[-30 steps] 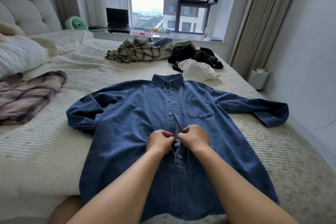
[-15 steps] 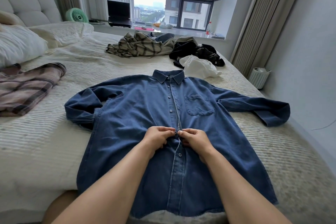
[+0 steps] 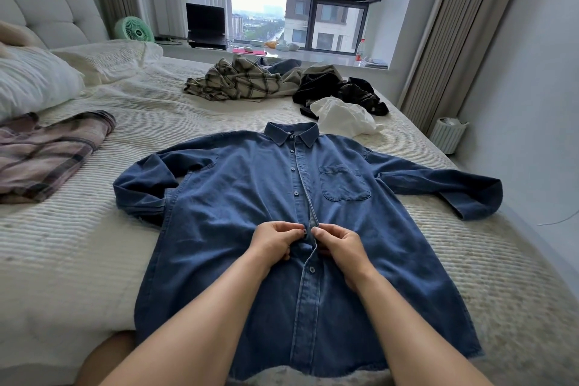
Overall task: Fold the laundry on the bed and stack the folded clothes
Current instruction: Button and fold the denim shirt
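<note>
the blue denim shirt [image 3: 238,213] is lying face up and spread flat on the bed [image 3: 78,244], collar toward the window, sleeves out to both sides. the left hand [image 3: 275,241] and right hand [image 3: 340,243] are pinching the two edges of the button placket at mid-chest, each grip narrow and closed on the fabric. compared with a second ago, the hands are sitting a little further up the placket and slightly more apart, with a button now showing below them; the shirt itself is lying where it was.
</note>
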